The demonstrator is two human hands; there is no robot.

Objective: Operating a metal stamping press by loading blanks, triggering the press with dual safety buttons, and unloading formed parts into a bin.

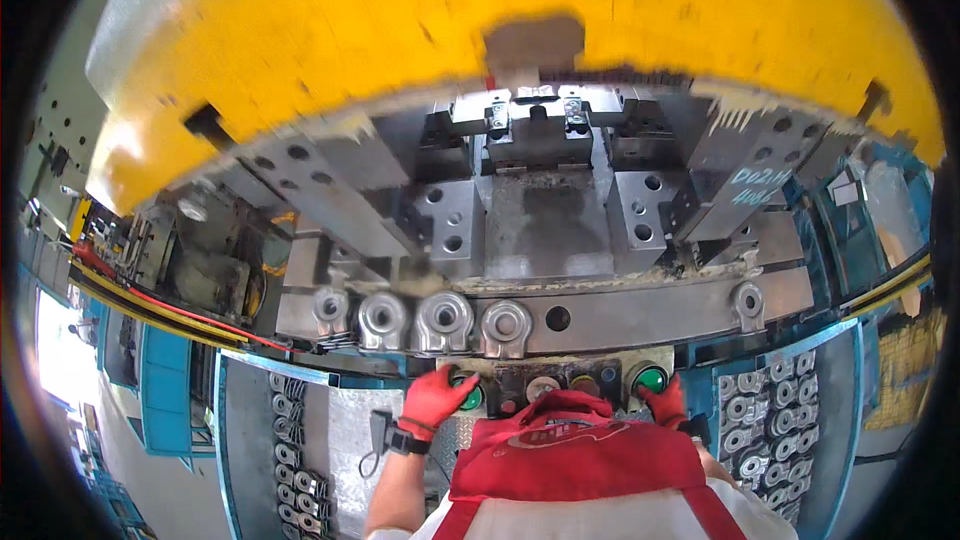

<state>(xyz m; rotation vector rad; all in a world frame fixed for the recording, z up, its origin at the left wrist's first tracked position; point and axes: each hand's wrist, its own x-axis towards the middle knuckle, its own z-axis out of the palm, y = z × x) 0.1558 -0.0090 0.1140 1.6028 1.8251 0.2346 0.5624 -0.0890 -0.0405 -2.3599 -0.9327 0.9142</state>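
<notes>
My left hand [428,404], in a red glove, curls its fingers and thumb round a green push button [472,397] at the left end of the control panel [516,380]. At the panel's right end my gloved right hand [664,405] curves round a second green push button [651,379]; my red collar and shoulder sit close to it. Beyond the panel, several forged ring-shaped metal parts stand along the press ledge [640,316]. One round-faced metal part [506,328] is nearest to the left button, and a single small part [747,307] stands far right.
A big yellow press ram [390,30] hangs over the steel die blocks [450,225]. Metal bins flank me: the left bin [245,440] and the right bin [838,420] hold rows of similar parts. A red hose [200,316] runs along the left side.
</notes>
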